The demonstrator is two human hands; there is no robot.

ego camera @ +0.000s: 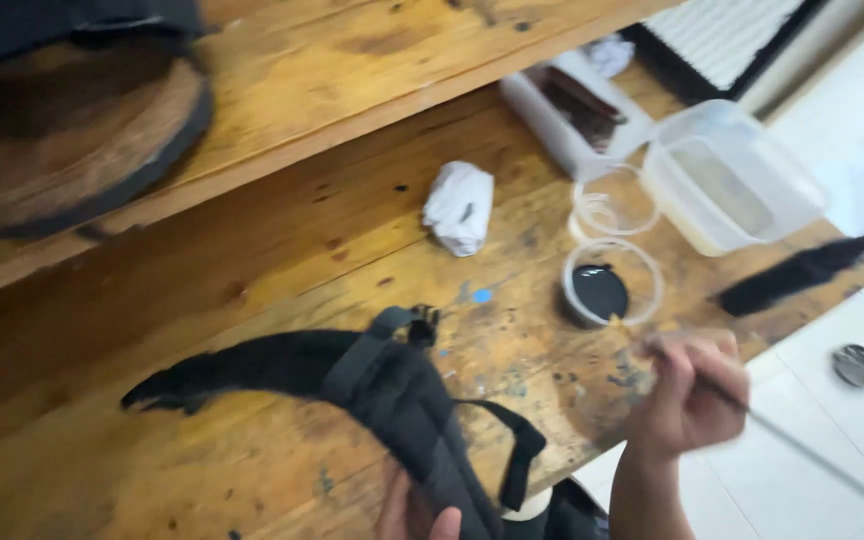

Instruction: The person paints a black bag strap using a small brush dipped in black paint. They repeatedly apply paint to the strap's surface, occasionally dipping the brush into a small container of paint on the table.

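My right hand [690, 390] grips a thin brush [802, 447] whose tip points toward a round clear cup of black paint [600, 290] on the wooden table [282, 260]. My left hand [414, 512] shows only at the bottom edge, holding a black padded strap [392, 395] with a buckle and a thin webbing loop. The strap's long curved end [222, 370] lies flat on the wood to the left.
A crumpled white cloth [460, 205] lies mid-table. A clear lid [607, 205], a square clear tub [727, 175] and a white box [572, 110] sit at the right. A black strip [802, 272] lies at the table edge. A raised wooden shelf [352, 70] runs behind.
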